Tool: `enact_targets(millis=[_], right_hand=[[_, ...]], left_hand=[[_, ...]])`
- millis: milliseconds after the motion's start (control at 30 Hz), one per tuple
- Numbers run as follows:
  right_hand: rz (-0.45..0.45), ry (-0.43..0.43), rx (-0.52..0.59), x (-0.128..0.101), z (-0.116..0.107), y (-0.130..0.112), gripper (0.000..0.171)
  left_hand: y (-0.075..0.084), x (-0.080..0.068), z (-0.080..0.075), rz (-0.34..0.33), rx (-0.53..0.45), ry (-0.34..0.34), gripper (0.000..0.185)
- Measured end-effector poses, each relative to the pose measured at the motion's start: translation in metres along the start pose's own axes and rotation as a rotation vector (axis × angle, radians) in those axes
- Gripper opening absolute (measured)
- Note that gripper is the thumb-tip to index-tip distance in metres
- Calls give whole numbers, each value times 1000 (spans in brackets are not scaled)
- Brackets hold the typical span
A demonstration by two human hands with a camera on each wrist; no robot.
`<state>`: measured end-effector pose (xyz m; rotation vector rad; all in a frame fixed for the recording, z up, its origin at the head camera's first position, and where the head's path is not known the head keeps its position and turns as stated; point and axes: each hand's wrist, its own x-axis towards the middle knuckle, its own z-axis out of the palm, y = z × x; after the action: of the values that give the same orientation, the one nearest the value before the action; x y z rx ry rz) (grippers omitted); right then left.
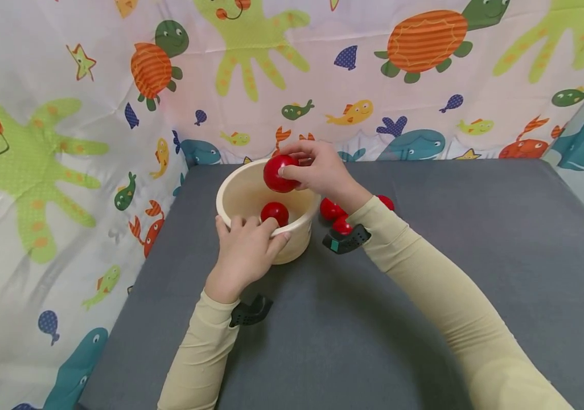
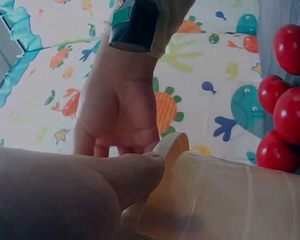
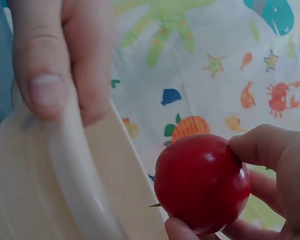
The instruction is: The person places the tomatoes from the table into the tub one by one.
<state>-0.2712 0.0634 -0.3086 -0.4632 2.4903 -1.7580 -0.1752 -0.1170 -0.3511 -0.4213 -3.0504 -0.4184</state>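
Note:
A cream bowl (image 1: 230,193) stands on the grey table near the back left. My left hand (image 1: 245,250) grips its near rim, thumb outside and fingers (image 3: 47,65) over the edge. One red tomato (image 1: 275,212) lies inside the bowl. My right hand (image 1: 317,168) pinches another red tomato (image 1: 278,173) above the bowl's far rim; in the right wrist view this tomato (image 3: 202,182) sits between fingertips, beside the bowl's rim (image 3: 75,165). The left wrist view shows the bowl's outer wall (image 2: 225,200) and the right hand (image 2: 120,110) above it.
Several more red tomatoes (image 1: 334,213) lie on the table just right of the bowl, also in the left wrist view as tomatoes (image 2: 285,115). A sea-animal patterned cloth (image 1: 56,142) walls the left, back and right sides. The grey table (image 1: 451,239) spreads right and forward.

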Motion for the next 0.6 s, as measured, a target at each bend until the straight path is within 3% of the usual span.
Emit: enact_targets(millis=[300, 600], right_hand=[[24, -35, -50, 1, 21, 3, 42], [43, -17, -109, -1, 25, 5, 33]], left_hand=[[0, 1, 1, 1, 15, 0, 37], [0, 0, 0, -6, 10, -3, 36]])
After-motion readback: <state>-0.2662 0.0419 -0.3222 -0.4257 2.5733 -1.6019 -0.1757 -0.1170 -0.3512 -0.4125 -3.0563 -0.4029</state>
